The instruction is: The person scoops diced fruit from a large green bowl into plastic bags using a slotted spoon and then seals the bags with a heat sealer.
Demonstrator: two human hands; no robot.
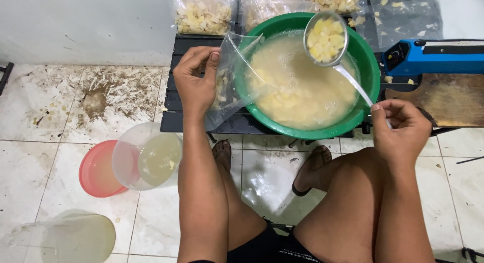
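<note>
White tiled floor, stained at upper left. Low black slatted table carries a green basin of cloudy pale liquid with yellow chunks. Blue device on a wooden board at right of the basin. Filled clear bags stand behind it.

Metal ladle: long axis diagonal, bowl up-left above the basin's far side, handle running down-right to the right hand. Bowl is heaped with yellow chunks.

Clear plastic bag at the basin's left rim, mouth toward the basin, a few chunks inside.

On the floor: clear jug with yellowish liquid, lying over a red lid.

Right hand: fingers closed around the ladle handle's end. Left hand: thumb and fingers pinched on the bag's edge.
</note>
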